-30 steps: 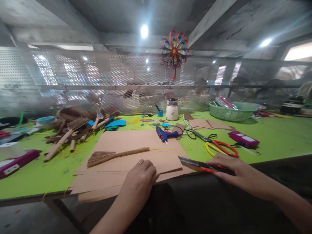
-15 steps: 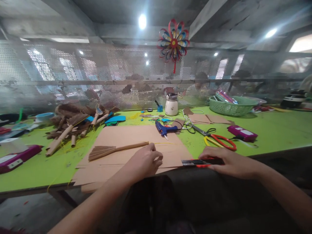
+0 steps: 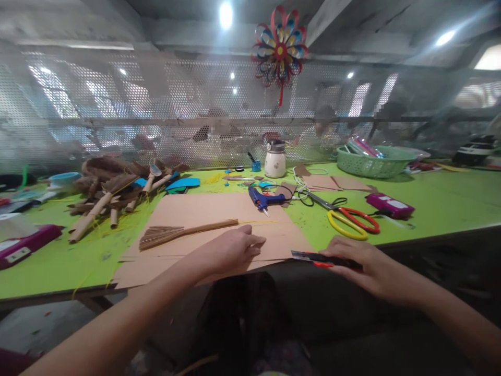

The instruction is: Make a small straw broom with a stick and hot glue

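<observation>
My left hand (image 3: 234, 248) rests on brown kraft paper sheets (image 3: 195, 206) at the table's front edge, fingers partly bent and apart, holding nothing. A utility knife (image 3: 319, 258), black and red with its blade out, is gripped in my right hand (image 3: 366, 266). Its blade tip is beside the right front corner of the paper. Just beyond my left hand lies a pleated brown paper fan-shaped piece (image 3: 162, 236) with a narrow stem, a thin yellow strand running right from the stem's end. A blue glue gun (image 3: 266, 198) sits on the paper's far right part.
Scissors (image 3: 352, 222) with red and yellow handles lie right of the paper, near a purple power strip (image 3: 390, 205). Rolled brown paper pieces (image 3: 113, 188) are heaped at left. A white bottle (image 3: 275, 161) and green basket (image 3: 370, 163) stand behind. The green table's (image 3: 450, 209) front edge is close.
The knife has pulled slightly away from the paper's front edge, and my right hand has turned a little. My left hand's index finger is straighter. The view has tilted down somewhat.
</observation>
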`<state>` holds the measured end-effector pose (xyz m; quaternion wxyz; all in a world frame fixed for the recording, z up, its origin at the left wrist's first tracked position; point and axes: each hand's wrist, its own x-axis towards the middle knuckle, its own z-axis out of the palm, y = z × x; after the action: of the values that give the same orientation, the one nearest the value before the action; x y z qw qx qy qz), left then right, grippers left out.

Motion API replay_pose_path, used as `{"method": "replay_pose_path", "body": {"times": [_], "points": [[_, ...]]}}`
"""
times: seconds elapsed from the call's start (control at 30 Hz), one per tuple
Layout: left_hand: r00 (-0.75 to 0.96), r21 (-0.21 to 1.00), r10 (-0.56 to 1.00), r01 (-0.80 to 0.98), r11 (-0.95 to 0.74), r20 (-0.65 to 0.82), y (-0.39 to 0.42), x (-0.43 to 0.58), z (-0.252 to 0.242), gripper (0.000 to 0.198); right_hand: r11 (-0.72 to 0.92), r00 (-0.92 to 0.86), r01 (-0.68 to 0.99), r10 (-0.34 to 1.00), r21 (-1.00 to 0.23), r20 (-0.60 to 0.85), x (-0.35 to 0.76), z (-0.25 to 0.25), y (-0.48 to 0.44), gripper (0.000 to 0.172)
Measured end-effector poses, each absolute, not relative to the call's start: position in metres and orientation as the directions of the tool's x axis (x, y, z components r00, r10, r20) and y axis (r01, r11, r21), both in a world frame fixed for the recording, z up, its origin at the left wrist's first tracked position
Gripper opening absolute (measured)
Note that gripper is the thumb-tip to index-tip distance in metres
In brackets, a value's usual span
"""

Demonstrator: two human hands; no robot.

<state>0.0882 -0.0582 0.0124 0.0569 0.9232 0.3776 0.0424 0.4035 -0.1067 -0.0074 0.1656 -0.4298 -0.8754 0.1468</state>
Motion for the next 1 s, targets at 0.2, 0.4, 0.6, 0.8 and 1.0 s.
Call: {"method": "replay_pose_path", "body": {"times": [0.2, 0.4, 0.6, 0.8, 1.0], "points": [[0.723, 0.158, 0.688, 0.674, -0.722, 0.059, -0.056, 0.087, 0.01, 0.036, 0.575, -0.518, 0.713, 0.818, -0.401, 0.251, 0.413, -0.034, -0.123, 0.029], [0.736, 0.173, 0.672, 0.654, -0.737, 0.081, -0.055, 0.085, 0.007, 0.036, 0.576, -0.506, 0.717, 0.817, -0.393, 0.277, 0.408, -0.03, -0.122, 0.028], [0.748, 0.17, 0.658, 0.64, -0.75, 0.084, -0.053, 0.084, 0.006, 0.035, 0.586, -0.532, 0.698, 0.809, -0.411, 0.251, 0.388, -0.014, -0.117, 0.028], [0.743, 0.159, 0.66, 0.642, -0.75, 0.112, -0.052, 0.083, 0.003, 0.034, 0.566, -0.498, 0.726, 0.824, -0.391, 0.269, 0.396, -0.02, -0.124, 0.029], [0.731, 0.17, 0.669, 0.648, -0.742, 0.131, -0.054, 0.084, 0.002, 0.034, 0.553, -0.484, 0.737, 0.833, -0.388, 0.268, 0.402, -0.02, -0.138, 0.027]]}}
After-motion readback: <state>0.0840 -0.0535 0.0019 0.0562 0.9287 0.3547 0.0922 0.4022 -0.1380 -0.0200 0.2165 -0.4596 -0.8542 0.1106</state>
